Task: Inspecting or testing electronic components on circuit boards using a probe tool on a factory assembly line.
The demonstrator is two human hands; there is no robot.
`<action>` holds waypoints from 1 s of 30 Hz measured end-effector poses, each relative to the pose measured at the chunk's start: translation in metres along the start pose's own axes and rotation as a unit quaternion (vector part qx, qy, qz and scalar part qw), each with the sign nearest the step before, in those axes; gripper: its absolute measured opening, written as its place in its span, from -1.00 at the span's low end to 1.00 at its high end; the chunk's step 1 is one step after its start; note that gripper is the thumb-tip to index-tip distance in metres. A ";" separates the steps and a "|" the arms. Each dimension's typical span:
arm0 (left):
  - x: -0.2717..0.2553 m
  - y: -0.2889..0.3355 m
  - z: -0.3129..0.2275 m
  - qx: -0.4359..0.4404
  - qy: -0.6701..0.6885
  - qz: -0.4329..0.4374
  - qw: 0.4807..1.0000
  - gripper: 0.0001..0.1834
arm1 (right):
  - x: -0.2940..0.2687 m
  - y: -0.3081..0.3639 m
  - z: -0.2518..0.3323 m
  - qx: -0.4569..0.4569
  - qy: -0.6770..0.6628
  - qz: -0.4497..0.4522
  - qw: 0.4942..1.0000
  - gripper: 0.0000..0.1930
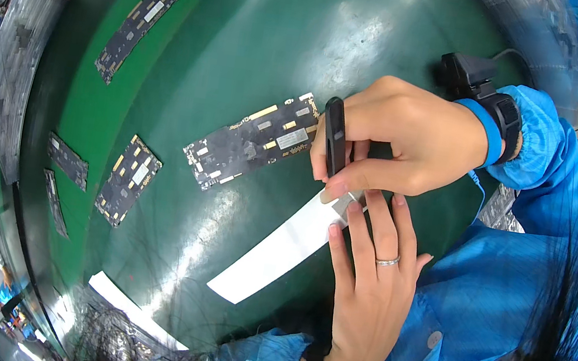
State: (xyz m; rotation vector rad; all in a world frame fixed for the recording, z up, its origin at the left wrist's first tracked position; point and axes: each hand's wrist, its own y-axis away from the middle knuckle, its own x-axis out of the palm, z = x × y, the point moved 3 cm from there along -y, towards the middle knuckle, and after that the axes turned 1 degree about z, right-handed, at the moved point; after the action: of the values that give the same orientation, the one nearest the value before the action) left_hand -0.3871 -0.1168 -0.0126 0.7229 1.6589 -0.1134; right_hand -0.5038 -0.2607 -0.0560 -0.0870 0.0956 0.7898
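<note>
A slim black tool [334, 136], pen-like in shape, stands tilted in my right hand [415, 136]; its lower end is hidden by the fingers, so its exact kind is unclear. The thumb and fingertips of that hand are at the upper end of a white paper strip [274, 253], beside a small grey patch [339, 207]. My left hand [373, 290], with fingers stretched out, rests its fingertips on that same end of the strip. Just left of my right hand lies a black circuit board [250, 141] with gold contacts and a pale label, on the green work surface.
Several smaller boards lie to the left, among them one board [129, 181] and another farther off [136, 31]. A second white strip [135, 311] is at lower left. A black device [469, 74] with a cable stands beyond my right wrist. Clear plastic trays [22, 66] line the left.
</note>
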 end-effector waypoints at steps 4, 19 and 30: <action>-0.003 -0.001 -0.001 -0.009 0.004 -0.004 1.000 -0.01 | -0.004 -0.001 -0.003 0.001 0.028 0.007 1.000 -0.80; -0.002 -0.001 0.002 -0.003 -0.002 -0.010 1.000 -0.01 | -0.001 -0.001 -0.001 0.020 0.015 0.022 0.999 -0.77; -0.014 -0.005 0.012 -0.008 -0.002 -0.061 0.998 -0.19 | -0.019 -0.008 0.005 0.083 -0.085 -0.110 0.987 -0.86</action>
State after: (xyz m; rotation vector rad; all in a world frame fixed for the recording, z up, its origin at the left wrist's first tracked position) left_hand -0.3785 -0.1322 -0.0044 0.6094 1.6978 -0.1872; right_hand -0.5112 -0.2791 -0.0487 0.1267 -0.0108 0.5627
